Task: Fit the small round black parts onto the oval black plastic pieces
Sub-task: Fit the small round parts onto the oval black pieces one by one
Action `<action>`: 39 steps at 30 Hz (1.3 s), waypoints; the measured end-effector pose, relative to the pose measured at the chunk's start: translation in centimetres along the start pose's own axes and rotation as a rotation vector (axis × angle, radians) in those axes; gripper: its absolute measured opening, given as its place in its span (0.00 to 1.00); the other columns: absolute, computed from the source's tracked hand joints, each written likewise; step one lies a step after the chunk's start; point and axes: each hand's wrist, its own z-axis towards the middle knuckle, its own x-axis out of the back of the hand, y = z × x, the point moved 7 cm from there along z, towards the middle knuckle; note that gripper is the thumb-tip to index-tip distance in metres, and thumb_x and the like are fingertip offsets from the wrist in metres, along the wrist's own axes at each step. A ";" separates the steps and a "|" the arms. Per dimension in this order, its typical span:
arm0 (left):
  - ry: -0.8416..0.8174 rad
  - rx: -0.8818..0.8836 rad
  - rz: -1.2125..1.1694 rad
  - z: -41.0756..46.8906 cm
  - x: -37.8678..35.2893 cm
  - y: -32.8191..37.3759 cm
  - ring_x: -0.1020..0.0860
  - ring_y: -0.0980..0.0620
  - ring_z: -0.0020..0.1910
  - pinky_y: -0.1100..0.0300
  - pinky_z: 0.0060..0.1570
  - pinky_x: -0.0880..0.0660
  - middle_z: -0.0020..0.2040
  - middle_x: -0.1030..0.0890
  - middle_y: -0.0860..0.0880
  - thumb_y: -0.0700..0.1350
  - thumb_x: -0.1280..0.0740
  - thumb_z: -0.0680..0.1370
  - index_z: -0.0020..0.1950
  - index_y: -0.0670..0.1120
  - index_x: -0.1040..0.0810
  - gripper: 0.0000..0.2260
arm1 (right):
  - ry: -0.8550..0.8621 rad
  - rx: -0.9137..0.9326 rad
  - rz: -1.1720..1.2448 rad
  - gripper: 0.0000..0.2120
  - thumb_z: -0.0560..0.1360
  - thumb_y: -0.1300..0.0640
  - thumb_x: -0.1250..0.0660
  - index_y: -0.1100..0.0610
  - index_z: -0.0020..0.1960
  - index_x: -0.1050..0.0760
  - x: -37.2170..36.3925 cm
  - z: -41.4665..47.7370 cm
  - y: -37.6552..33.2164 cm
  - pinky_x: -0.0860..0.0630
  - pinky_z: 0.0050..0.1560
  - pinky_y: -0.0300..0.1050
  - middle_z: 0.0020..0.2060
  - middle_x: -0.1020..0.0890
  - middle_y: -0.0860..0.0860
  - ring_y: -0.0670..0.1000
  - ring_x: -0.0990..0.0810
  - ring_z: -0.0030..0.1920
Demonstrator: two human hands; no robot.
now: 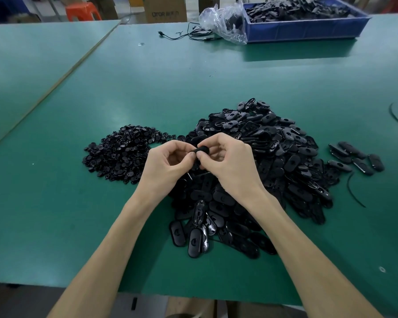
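Above the heap of oval pieces (274, 145), the left hand (163, 164) and right hand (230, 164) both pinch one oval piece (202, 149). A few apparently finished pieces (354, 157) lie to the right, and most round parts (120, 154) wait unused.

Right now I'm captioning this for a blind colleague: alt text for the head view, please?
The left hand and right hand together pinch one black piece above a green table. Under them lies a big heap of oval pieces, with a smaller pile of round parts to its left; a blue bin of black parts stands far back.
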 end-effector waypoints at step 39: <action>0.351 -0.040 0.934 0.3 3.9 -1.3 0.27 0.44 0.61 0.50 0.55 0.44 0.55 0.18 0.47 0.45 0.32 0.83 0.60 0.49 0.16 0.08 | 0.530 -0.295 -0.696 0.13 0.81 0.55 0.29 0.61 0.62 0.18 23.9 -4.6 8.7 0.28 0.62 0.51 0.58 0.22 0.61 0.62 0.25 0.64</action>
